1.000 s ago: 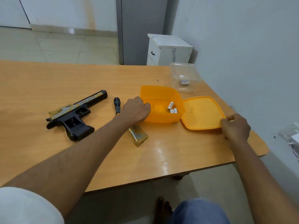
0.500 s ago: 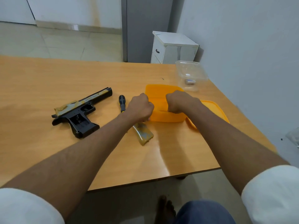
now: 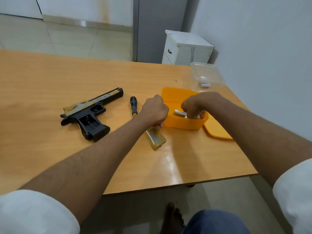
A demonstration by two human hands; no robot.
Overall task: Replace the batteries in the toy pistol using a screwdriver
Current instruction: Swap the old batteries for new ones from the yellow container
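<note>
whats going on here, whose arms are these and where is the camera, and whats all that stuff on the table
There is no machine: the camera sits on a person's head and looks forward and down, so the two bare arms are that person's own. On the wooden table a toy pistol lies on its side with its grip compartment open. Beside it lies a screwdriver. The gold cover of the grip lies near the left hand, which is curled at the edge of an orange box. The right hand reaches into that box, where batteries lie; whether it grips one yet is hidden. The orange lid lies alongside. A clear tub stands behind.
</note>
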